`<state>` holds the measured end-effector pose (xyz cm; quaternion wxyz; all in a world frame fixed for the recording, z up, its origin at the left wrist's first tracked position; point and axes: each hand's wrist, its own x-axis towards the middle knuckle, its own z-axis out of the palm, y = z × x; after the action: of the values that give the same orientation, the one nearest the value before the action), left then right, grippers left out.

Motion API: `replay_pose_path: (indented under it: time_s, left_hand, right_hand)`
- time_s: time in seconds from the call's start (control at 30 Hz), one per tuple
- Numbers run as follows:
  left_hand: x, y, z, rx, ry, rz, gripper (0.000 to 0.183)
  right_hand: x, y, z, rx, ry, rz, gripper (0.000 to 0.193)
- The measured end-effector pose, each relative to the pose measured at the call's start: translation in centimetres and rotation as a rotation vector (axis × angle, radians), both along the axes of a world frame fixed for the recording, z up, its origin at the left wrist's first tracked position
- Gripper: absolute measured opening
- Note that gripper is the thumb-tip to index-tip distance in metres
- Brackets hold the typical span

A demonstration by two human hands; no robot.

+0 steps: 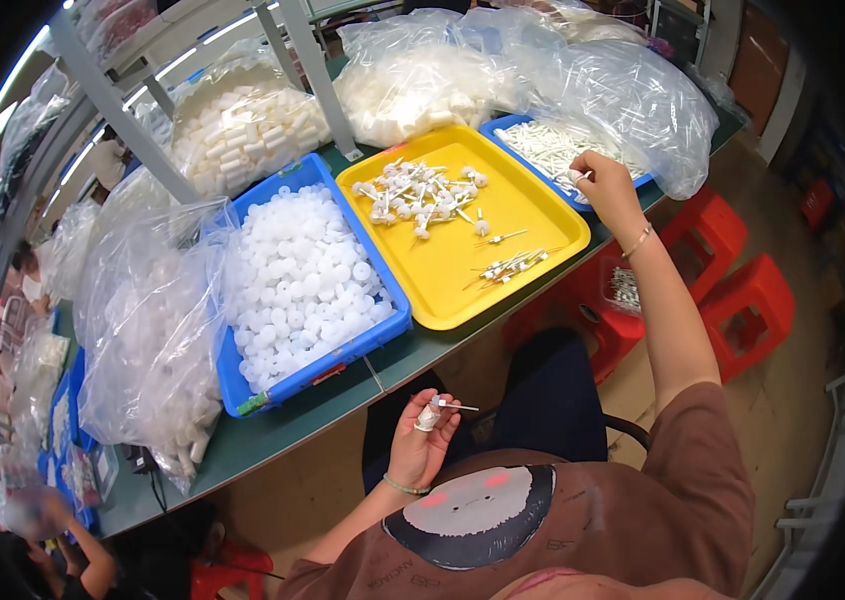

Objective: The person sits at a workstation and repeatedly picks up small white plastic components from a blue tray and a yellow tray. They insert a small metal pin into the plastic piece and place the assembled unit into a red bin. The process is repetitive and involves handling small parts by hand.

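Observation:
My left hand (pixel 421 440) is held over my lap, near the table's front edge. Its fingers are closed on a small white rod-shaped part (pixel 458 405) that points to the right. A white wrapping (pixel 428 416) shows on one of its digits. My right hand (pixel 603 185) reaches to the near edge of the blue tray of white rods (pixel 549 140). Its fingertips are pinched together, with something white at them too small to make out. Between the hands, a yellow tray (pixel 423 285) holds a pile of rods with round white caps (pixel 418 195) and several thin wire-ended pieces (pixel 513 267).
A blue bin (pixel 398 322) of translucent white round caps (pixel 298 270) stands left of the yellow tray. Clear plastic bags of white parts (pixel 148 330) line the table's left and back. Red stools (pixel 753 310) stand at the right. Another person (pixel 83 550) works at far lower left.

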<state>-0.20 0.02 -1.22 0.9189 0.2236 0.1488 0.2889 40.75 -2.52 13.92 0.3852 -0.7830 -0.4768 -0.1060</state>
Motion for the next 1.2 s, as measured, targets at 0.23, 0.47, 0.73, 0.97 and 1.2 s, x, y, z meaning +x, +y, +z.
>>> replay_pose_path:
  time_s: [0.23, 0.47, 0.73, 0.97, 1.2]
  left_hand:
    - [0.0, -0.1, 0.4, -0.054, -0.09, 0.034, 0.025]
    - [-0.1, 0.1, 0.4, -0.087, -0.104, 0.102, 0.025]
    - [-0.1, 0.1, 0.5, -0.06, -0.04, 0.153, 0.026]
    - [-0.1, 0.2, 0.6, 0.003, 0.015, 0.169, 0.027]
    - [0.1, -0.2, 0.8, 0.121, 0.077, 0.097, 0.028]
  right_hand:
    - [-17.6, -5.5, -0.9, 0.08, 0.238, 0.527, 0.013]
    - [-23.5, -6.1, -8.4, -0.024, 0.372, 0.638, 0.018]
    - [-24.8, -6.4, -9.0, -0.023, 0.584, 0.628, 0.017]
    - [-24.8, -6.1, -9.1, -0.03, 0.578, 0.643, 0.019]
    - [-25.3, -5.4, -8.6, 0.106, 0.061, 0.648, 0.034]
